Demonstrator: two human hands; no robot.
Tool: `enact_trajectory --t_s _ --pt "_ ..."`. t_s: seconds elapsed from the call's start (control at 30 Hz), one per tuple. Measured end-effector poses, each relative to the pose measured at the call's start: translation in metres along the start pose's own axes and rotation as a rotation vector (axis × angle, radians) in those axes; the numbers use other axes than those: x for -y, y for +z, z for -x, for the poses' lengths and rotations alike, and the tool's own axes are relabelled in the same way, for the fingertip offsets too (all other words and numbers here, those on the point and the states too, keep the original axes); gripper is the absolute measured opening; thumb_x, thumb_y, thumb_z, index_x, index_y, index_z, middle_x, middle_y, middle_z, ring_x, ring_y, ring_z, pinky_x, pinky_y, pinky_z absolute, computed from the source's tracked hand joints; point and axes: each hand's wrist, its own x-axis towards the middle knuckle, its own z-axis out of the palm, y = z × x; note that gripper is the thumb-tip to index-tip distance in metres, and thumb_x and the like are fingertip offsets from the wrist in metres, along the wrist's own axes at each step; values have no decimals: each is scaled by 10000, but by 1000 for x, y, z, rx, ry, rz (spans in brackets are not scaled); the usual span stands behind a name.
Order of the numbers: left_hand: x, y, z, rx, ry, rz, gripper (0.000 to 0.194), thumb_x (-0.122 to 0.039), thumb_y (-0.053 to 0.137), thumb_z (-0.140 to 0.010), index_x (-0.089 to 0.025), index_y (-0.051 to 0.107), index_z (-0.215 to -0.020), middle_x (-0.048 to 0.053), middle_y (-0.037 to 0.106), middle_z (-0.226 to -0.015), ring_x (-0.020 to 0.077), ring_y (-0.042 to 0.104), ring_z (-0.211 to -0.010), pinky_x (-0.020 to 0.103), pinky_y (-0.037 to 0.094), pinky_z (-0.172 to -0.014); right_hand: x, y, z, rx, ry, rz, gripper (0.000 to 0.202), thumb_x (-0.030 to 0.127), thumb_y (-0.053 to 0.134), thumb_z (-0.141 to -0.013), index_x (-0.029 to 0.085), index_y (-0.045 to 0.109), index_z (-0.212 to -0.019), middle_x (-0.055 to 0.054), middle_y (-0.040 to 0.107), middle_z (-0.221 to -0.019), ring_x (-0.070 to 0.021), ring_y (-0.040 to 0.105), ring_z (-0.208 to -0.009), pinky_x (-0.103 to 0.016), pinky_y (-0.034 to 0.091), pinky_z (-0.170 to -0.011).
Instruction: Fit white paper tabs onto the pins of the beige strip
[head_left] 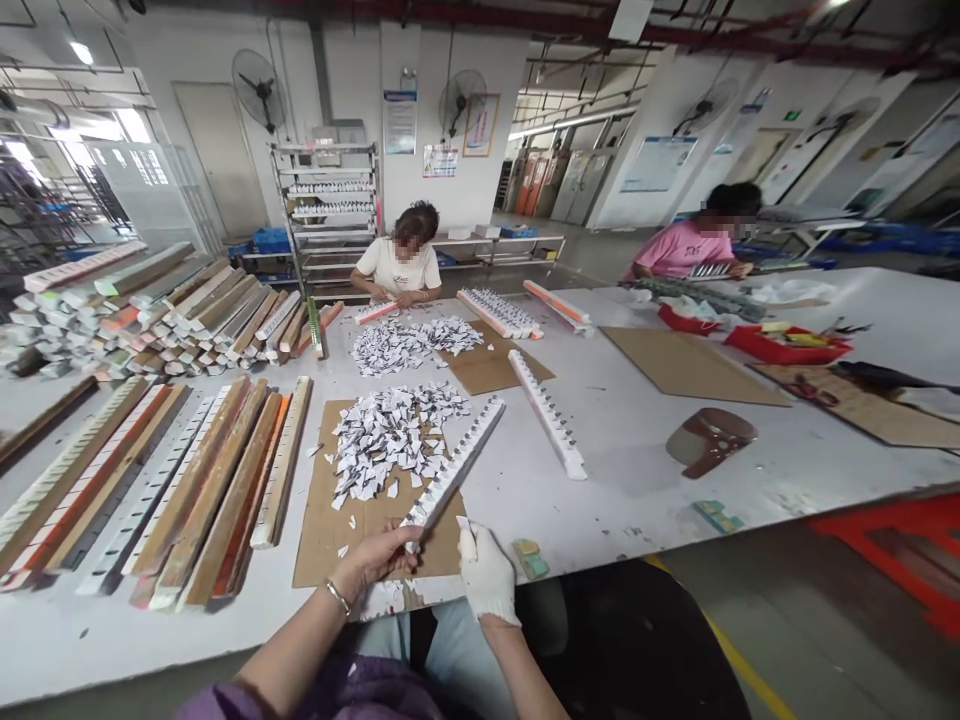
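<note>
White and studded along its length with small dark pieces, the strip [460, 460] I am working with slants up and away over a sheet of brown cardboard [313, 545] at the near edge of the tabletop [622, 515]. From my remote seat I have the bare left hand [382, 556] closed on the strip's near end, a bracelet at its wrist. My right hand [487, 572], in a white glove, is just beside it, its fingers curled together with what looks like a small white chip [463, 522] at their tips. A loose heap of white chips [386, 440] spreads over the cardboard, just left of the strip. To the right I see a second studded strip [546, 420] lying by itself, and near the glove a green-and-yellow pad [531, 558]. Off to my left lies a row of wooden bars [199, 500], with a tall stack of bars [165, 305] beyond. Across from me sits a co-worker in a white shirt [396, 265]; farther right, another in pink [690, 246].
</note>
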Motion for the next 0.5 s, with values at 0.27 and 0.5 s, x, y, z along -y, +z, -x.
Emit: enact_trajectory --t_s 0.27,0.5 --pt "6 9 2 -36 28 29 506 -508 906 -618 -165 586 -805 -46 625 -588 66 556 -438 182 431 -436 3 -1 2 -14 -31 53 534 544 328 -995 239 708 -1212 -90 764 -1026 -261 720 -967 -341 535 -852" --pt "-8 12 5 -33 -35 69 464 -332 969 -542 -150 606 -767 -31 629 -535 50 476 -358 159 249 -340 9 1 3 -27 -9 -61 560 588 344 -978 212 714 -1168 -87 757 -918 -237 719 -825 -326 564 -769"
